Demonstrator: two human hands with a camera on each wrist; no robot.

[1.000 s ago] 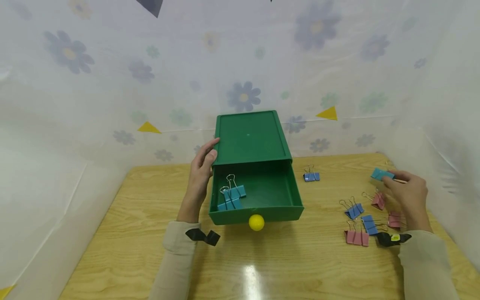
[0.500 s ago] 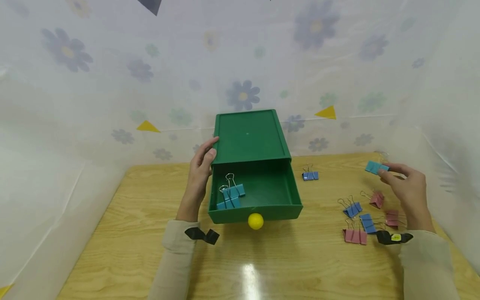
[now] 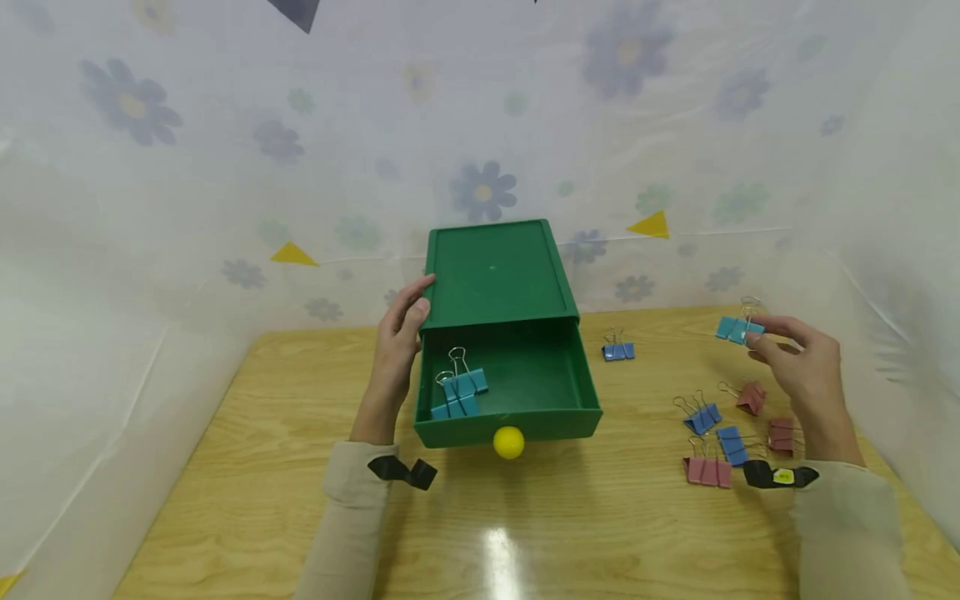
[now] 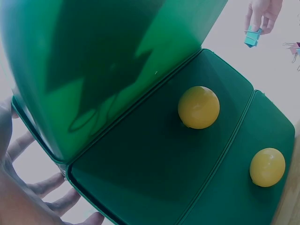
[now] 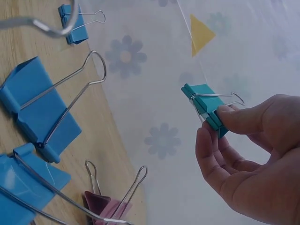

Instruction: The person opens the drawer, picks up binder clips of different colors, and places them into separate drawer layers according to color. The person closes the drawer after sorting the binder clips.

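While the right hand (image 3: 798,367) pinches a teal metal binder clip (image 3: 738,330) between thumb and fingertips above the far right corner of the pale wooden table (image 3: 570,517), we see the open green plastic drawer (image 3: 517,379) lying to that hand's left, toward the middle of the table. From the clip the drawer's open tray sits leftward and slightly nearer the front edge; the right hand is the only hand carrying a clip. In the right wrist view the clip (image 5: 206,108) has its long axis running roughly crosswise to the fingers, wire handles pointing away from the palm. The left hand (image 3: 397,350) rests against the left side of the green plastic cabinet shell (image 3: 495,271), fingers straight along it and thumb on the upper corner; we judge it a steadying touch, though the left wrist view shows the fingers only at its margin. Two teal binder clips (image 3: 457,392) already lie in the drawer's left half, and a round yellow knob (image 3: 509,442) marks its front. Loose blue and pink binder clips (image 3: 712,442) lie near the right edge, one blue clip (image 3: 618,350) just right of the drawer. We read no brand, label or writing anywhere.
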